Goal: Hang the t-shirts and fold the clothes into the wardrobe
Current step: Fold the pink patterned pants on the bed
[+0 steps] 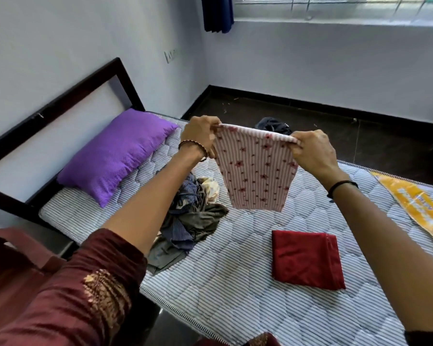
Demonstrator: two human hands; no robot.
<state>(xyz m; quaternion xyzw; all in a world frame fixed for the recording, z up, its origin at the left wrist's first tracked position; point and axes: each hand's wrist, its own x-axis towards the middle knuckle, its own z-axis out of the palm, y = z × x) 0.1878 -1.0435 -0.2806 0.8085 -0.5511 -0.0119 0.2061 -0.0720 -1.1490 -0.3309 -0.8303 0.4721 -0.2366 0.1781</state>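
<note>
Left hand (201,135) and right hand (310,149) each in pinching grip on pink striped garment's (255,171) top corners, cloth hanging between them above the bed (235,283)

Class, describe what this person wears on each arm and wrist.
Left arm: a maroon sleeve with gold embroidery, and a brown braided bracelet at the wrist. Right arm: a thin black thread band at the wrist; a dark sleeve edge shows below.
</note>
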